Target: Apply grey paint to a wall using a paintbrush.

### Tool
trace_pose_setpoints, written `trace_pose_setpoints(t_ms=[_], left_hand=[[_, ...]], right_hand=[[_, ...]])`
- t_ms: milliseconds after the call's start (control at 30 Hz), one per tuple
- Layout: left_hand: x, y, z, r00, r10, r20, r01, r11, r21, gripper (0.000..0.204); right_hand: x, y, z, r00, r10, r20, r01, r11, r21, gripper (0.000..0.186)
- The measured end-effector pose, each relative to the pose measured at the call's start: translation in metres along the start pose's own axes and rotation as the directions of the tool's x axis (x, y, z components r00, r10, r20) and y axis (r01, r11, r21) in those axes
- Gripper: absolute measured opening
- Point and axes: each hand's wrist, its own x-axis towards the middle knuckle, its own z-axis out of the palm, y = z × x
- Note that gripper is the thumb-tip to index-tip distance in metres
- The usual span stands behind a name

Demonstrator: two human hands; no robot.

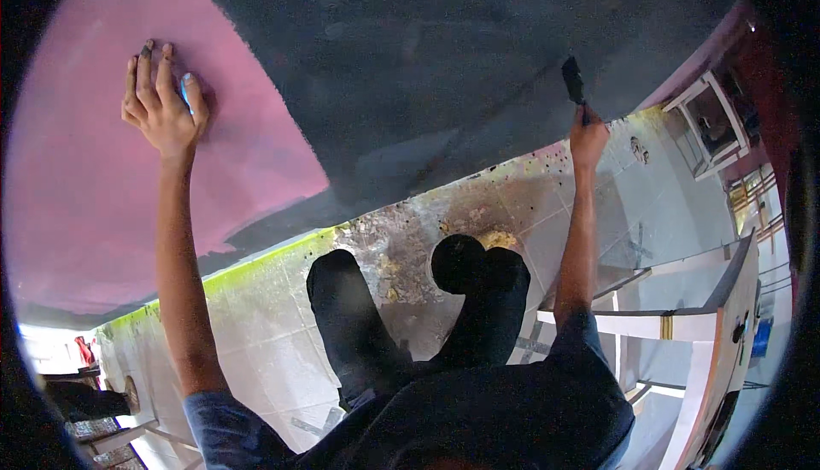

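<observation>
Pink wall (94, 188) fills the view ahead of me, with one broad dark grey painted patch (444, 68) spreading across its right part. My left hand (162, 102) is raised at full arm's reach, palm flat against the pink area, fingers together and holding nothing. My right hand (588, 137) is raised too, arm straight, fist clamped on the handle of one paintbrush (574, 84), whose bristles touch the dark patch. Below, my two legs stand over the paint-spattered tiled floor (256, 333). One white stand (683, 325) sits at my right.
</observation>
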Motion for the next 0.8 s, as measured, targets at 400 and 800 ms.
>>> trace_pose_setpoints(t_ms=[400,800], left_hand=[[0.001,0.002,0.006,0.999,0.005,-0.041,-0.004,1.0,0.029,0.038],[0.001,0.0,-0.005,1.0,-0.017,0.009,0.016,0.999,0.033,0.038]], right_hand=[[-0.098,-0.266,-0.048,0.972,-0.173,0.158,0.041,0.788,0.614,0.016],[0.024,-0.099,-0.037,0.985,-0.036,0.171,-0.022,0.946,0.325,0.032]])
